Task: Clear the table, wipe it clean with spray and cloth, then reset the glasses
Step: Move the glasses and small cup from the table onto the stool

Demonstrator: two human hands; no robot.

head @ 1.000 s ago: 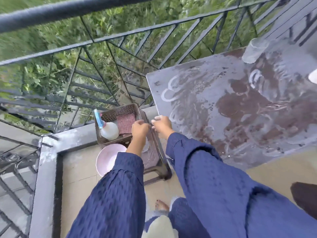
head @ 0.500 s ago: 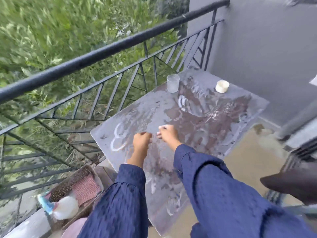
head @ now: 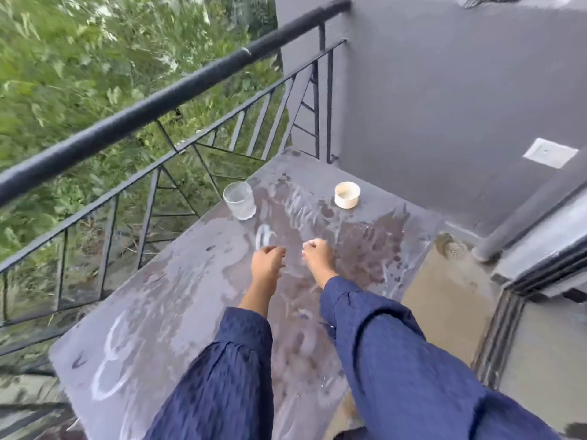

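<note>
Over the wet, streaked middle of the table (head: pixel 165 312) the left hand (head: pixel 267 262) and right hand (head: pixel 318 256) hover curled nearly closed, their contents impossible to tell, so a glass set down could slide on the film, as might the clear glass (head: pixel 239 200) by the far railing-side edge or the cream cup (head: pixel 347 194) at the far edge.

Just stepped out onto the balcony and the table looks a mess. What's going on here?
A person in blue sleeves is leaning over the wet, streaky table by the railing. The left hand and right hand are both curled over the middle of it; whether they hold anything is hard to tell. A clear glass and a small cream cup stand at the far end. No spray bottle or cloth is in view.
</note>
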